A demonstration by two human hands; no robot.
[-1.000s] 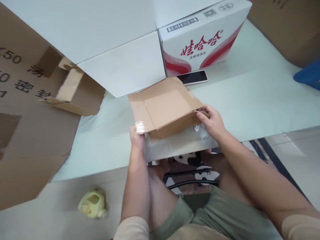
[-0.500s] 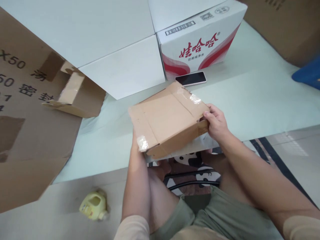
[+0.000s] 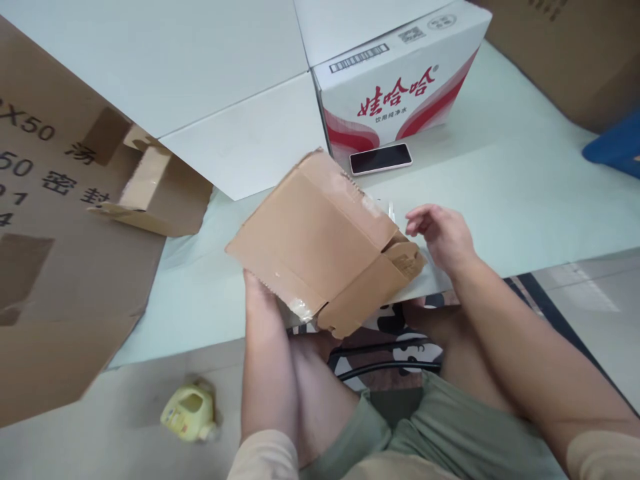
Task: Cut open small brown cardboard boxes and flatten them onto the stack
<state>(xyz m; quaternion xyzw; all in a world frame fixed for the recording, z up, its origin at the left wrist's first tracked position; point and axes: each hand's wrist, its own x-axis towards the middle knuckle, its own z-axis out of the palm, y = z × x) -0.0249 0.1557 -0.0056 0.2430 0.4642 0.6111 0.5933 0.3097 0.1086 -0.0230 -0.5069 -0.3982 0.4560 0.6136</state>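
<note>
Cardboard carton (image 3: 310,233) is slanting over the table's (image 3: 525,187) near edge | my left hand (image 3: 255,283) is passing beneath, grip hidden, untellable | my right hand (image 3: 443,237) is hovering apart, loosely curled | one-sided support is risking a slip

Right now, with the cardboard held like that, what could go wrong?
1. The right hand is clear of the cardboard, and the left hand is mostly hidden behind it, so the cardboard might tip or slip.
2. Its near flap juts past the table edge in this view; a drop could land in the lap.
3. The phone lies just beyond; a wide swing could knock it.
</note>
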